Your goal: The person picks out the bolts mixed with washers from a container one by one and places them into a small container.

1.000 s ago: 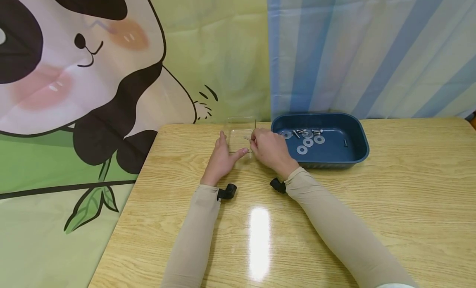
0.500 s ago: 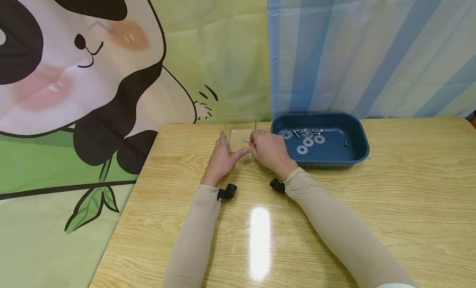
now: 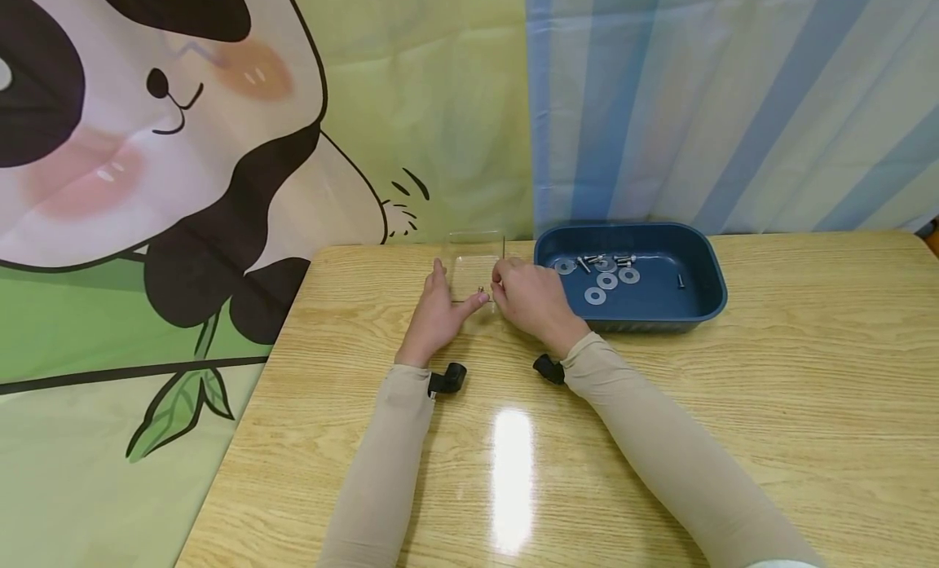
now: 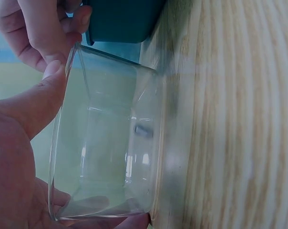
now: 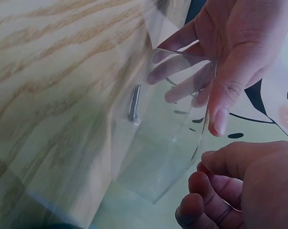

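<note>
A clear box [image 3: 475,266] stands on the table, its open top upward. My left hand [image 3: 434,314] holds its near left side, the thumb along the rim and fingers against the outside wall. Inside the box, low near its floor, is a small metal screw [image 5: 134,103], blurred in the left wrist view. Over the near right corner of the rim is my right hand [image 3: 534,297], its fingers curled in and nothing showing between the fingertips [image 5: 197,182].
Right of the box stands a dark blue tray [image 3: 697,314] with several flat washers [image 3: 595,296] and screws [image 3: 626,261]. One screw [image 3: 681,281] lies apart at its right side. Behind the wooden table [image 3: 587,470] hangs a printed curtain [image 3: 469,103].
The screw that my right fingertips pinched over the box has been let go and is now down inside it. Left hand and box have stayed put.
</note>
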Tool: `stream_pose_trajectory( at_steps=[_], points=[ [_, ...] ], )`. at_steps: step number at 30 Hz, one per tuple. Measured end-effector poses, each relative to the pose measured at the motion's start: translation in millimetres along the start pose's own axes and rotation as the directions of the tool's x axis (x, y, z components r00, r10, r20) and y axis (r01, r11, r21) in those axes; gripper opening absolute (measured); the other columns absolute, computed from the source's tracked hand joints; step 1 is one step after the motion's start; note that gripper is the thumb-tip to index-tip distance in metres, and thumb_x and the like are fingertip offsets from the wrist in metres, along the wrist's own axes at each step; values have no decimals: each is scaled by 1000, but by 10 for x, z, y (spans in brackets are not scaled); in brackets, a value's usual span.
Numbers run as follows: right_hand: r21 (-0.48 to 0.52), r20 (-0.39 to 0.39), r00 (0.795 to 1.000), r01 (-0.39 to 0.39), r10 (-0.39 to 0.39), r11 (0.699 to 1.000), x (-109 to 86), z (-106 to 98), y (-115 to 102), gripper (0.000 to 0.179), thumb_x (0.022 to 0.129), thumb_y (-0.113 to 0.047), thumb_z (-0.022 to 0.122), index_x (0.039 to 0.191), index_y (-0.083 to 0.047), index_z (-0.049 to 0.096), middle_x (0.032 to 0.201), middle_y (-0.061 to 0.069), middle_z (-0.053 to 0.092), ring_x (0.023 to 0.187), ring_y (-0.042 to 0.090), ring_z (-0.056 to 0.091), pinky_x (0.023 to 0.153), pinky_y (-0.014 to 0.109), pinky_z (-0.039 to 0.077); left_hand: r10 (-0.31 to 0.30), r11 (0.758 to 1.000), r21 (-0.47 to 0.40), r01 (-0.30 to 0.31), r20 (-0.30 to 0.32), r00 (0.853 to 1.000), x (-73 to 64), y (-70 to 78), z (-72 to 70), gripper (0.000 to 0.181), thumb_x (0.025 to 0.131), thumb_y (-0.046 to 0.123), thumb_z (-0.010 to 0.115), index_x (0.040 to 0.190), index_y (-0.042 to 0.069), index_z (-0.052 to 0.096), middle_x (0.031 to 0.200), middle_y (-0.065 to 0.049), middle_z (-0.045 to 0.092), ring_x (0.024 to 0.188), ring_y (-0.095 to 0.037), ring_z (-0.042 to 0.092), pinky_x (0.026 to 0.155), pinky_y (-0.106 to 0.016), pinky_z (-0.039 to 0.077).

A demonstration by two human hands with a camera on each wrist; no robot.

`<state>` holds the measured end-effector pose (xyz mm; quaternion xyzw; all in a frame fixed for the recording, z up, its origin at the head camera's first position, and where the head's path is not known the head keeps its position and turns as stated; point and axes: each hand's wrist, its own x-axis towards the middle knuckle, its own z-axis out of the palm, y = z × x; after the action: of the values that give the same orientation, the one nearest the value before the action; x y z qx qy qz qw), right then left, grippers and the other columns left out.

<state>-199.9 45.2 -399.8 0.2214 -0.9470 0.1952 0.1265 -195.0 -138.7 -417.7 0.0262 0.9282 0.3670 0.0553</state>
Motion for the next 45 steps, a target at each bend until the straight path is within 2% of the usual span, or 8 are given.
stream_pose_trajectory(
  at_steps=[10, 15, 22, 29, 35, 45],
  points=[
    [75, -30, 999, -28, 30, 997, -91, -141, 49, 9, 97, -16, 64, 97, -8, 69, 91, 6, 63, 77, 22, 61, 63, 39, 52, 3, 1000, -7, -3, -8, 1000, 1, 11, 1, 114, 90, 57, 68, 159, -2, -1, 161, -27, 21, 144, -43, 30, 116, -54, 29],
    [87, -55, 997, -56, 61, 995, -163, -229, 104, 11, 98, -17, 64, 99, -7, 69, 93, 7, 63, 79, 23, 61, 63, 39, 53, 4, 1000, -15, -4, 2, 1000, -6, -5, 0, 115, 90, 59, 67, 160, -1, -2, 162, -26, 19, 145, -41, 30, 116, -53, 29],
    [93, -94, 991, -82, 90, 992, -252, -349, 163, 12, 98, -18, 64, 100, -6, 69, 91, 8, 62, 74, 23, 60, 58, 39, 51, 4, 1000, -15, -3, 11, 1000, -13, -8, -6, 115, 90, 60, 65, 160, 0, -4, 163, -26, 17, 145, -41, 29, 117, -52, 28],
    [105, -105, 987, -114, 125, 988, -334, -448, 231, 15, 99, -17, 65, 104, -4, 69, 96, 11, 63, 76, 25, 62, 60, 40, 53, 5, 1000, -17, -5, 10, 1000, -11, -9, -2, 114, 91, 59, 65, 160, 1, -4, 164, -24, 15, 146, -41, 27, 117, -53, 28],
    [120, -135, 980, -131, 147, 984, -402, -511, 339, 18, 99, -17, 63, 106, -2, 69, 99, 15, 65, 78, 28, 64, 64, 42, 53, 4, 1000, -10, -3, 17, 1000, -17, 2, -10, 115, 91, 61, 64, 160, 3, -6, 164, -24, 15, 146, -41, 28, 117, -53, 28],
    [138, -172, 964, -181, 204, 974, -521, -601, 461, 17, 98, -18, 64, 105, -3, 69, 99, 15, 64, 76, 28, 61, 61, 44, 52, -1, 1000, -19, 1, 23, 1000, -19, -2, -3, 113, 92, 59, 65, 160, 6, -9, 165, -21, 14, 147, -40, 27, 117, -53, 28]
  ],
)
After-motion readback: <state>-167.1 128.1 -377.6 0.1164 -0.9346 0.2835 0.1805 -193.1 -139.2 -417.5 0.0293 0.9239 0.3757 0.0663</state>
